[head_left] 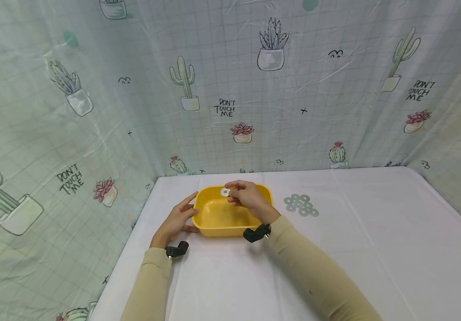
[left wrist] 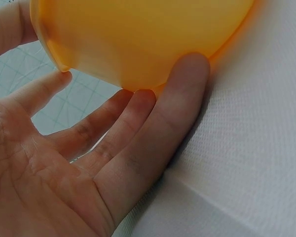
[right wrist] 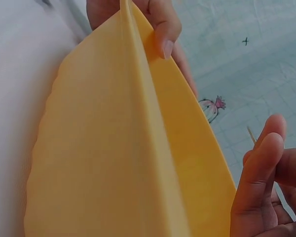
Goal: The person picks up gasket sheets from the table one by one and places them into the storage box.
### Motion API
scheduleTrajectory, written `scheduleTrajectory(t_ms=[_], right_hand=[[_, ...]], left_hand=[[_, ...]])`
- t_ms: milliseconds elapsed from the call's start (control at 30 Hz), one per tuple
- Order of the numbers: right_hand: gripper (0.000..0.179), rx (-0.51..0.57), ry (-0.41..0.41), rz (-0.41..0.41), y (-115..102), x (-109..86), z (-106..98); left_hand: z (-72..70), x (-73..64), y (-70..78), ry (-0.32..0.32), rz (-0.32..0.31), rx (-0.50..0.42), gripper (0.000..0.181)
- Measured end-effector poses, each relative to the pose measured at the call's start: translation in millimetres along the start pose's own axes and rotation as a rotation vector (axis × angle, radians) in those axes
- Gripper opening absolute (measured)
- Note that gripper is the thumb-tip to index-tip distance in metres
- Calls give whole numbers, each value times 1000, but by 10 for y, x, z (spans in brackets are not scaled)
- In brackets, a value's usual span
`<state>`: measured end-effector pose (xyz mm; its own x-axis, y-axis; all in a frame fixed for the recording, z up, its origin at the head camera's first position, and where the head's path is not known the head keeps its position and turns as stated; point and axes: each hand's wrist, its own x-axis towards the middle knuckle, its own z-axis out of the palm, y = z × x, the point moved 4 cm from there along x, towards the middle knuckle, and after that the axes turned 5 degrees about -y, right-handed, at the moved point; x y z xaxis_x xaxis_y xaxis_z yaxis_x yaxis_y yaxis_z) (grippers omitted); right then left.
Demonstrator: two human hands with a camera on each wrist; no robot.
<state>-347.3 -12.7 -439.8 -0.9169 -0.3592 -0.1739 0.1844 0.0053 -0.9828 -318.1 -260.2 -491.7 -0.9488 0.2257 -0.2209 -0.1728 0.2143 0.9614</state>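
A yellow plastic basin [head_left: 223, 232] stands on the white table. My left hand [head_left: 176, 221] grips its left end. The thumb hooks over the rim in the right wrist view, while the other fingers touch the outer wall in the left wrist view. Above the basin's far part, my right hand [head_left: 248, 196] pinches a flat metal washer [head_left: 225, 192] between thumb and fingertips. From the right wrist, that washer [right wrist: 251, 133] appears as a thin edge sticking out past the fingers. No washers show on the part of the basin floor in sight.
Several grey washers [head_left: 301, 205] lie flat in a loose cluster on the table [head_left: 358, 249], right of the basin. A cactus-print curtain [head_left: 222, 147] hangs behind the table and along its left side. Both wrists carry a small black camera.
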Motion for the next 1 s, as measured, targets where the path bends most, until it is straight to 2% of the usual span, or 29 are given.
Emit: scheduleTrajectory(t_ms=[267, 533, 733, 1000], right_hand=[[26, 32, 0, 45, 10, 48, 53], [27, 19, -19, 46, -23, 121, 111], [27, -35, -50, 70, -92, 195, 125], [29, -162, -103, 88, -156, 303, 111]], left_hand=[[-6, -6, 2, 0, 6, 8, 66], [4, -23, 12, 6, 3, 1, 66], [20, -12, -3, 8, -4, 2, 66], [-5, -4, -6, 0, 5, -3, 67]])
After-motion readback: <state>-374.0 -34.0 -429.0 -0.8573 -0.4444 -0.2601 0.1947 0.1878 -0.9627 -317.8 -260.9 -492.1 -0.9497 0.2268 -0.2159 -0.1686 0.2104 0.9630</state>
